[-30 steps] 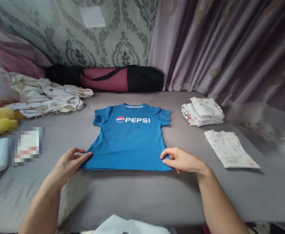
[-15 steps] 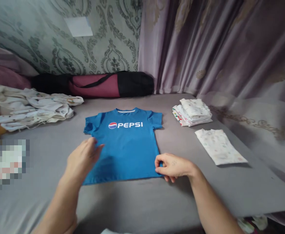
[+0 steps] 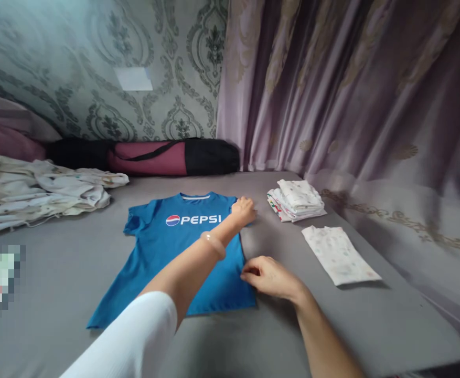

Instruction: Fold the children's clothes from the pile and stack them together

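Note:
A blue T-shirt (image 3: 154,262) with a PEPSI print lies spread face up on the grey bed sheet (image 3: 285,341), its collar away from me. My left hand (image 3: 244,211) reaches diagonally across it, its fingers closed on the shirt near the right-hand shoulder and sleeve, which it mostly covers. Lower down, my right hand (image 3: 271,275) pinches the shirt's right side edge, above the hem. My left forearm, with a pale bracelet (image 3: 213,244), hides part of the shirt's middle.
To the right are a stack of folded white printed clothes (image 3: 298,199) and a single folded white garment (image 3: 340,254). Crumpled white cloth (image 3: 44,189) lies at left. A maroon-and-black long bag (image 3: 147,157) rests by the wall; a curtain (image 3: 269,94) hangs at right.
My left hand has crossed from the shirt's left side to its right shoulder. My right hand stays at the right edge, slightly higher from the hem. The lower left hem now spreads farther left.

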A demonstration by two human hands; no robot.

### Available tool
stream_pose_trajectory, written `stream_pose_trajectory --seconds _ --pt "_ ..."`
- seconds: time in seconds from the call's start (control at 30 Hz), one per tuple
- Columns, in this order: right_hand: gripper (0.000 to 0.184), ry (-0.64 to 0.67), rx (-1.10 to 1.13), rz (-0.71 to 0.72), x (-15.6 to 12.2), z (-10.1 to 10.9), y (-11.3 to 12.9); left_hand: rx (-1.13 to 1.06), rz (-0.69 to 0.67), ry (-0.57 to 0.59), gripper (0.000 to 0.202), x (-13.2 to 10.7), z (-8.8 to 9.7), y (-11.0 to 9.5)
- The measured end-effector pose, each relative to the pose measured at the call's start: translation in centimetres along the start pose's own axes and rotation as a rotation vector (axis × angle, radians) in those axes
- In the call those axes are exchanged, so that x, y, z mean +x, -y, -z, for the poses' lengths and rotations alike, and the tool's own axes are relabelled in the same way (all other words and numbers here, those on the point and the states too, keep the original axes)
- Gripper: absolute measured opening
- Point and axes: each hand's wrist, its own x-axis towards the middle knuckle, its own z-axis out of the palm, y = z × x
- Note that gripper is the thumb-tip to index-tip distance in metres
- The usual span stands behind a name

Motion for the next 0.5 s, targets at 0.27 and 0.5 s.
stream_pose_trajectory --seconds 0.27,0.5 --pt "0.016 -0.05 -0.004 -0.056 -0.4 -0.5 0.9 -0.053 0.133 0.006 0.054 3.1 -2.2 0.3" --pt "0.014 -0.013 -0.088 -0.052 -0.8 -0.7 1.5 -0.192 0.144 -0.037 0.031 3.9 -3.4 0.8"
